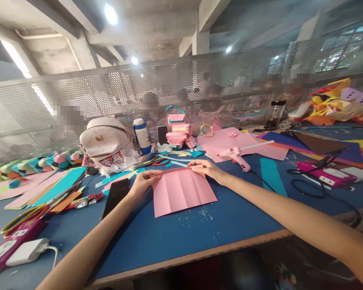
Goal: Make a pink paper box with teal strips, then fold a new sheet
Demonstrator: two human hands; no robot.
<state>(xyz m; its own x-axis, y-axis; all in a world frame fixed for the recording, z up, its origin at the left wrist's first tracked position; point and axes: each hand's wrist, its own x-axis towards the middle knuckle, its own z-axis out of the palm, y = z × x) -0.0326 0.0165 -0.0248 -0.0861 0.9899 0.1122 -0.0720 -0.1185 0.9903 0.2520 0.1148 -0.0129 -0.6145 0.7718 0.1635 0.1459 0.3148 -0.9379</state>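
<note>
A sheet of pink paper (pixel 184 192) with several straight creases lies over the blue table in front of me. My left hand (pixel 142 183) pinches its far left corner. At the far right corner, my right hand (pixel 208 170) grips the same edge, which is folded over in a narrow strip between the two hands. Just beyond the right hand rests a pink glue gun (pixel 237 158) with a glue stick in its back. A black phone (pixel 116 196) lies beside my left wrist.
Behind the paper stand a pink backpack (pixel 104 139), a white-and-blue bottle (pixel 142 136) and folded pink paper boxes (pixel 179 131). Scissors (pixel 27 219) and a power strip (pixel 15 241) lie at left. Another power strip (pixel 323 174) with black cable sits at right. Perforated panels (pixel 115 92) stand behind.
</note>
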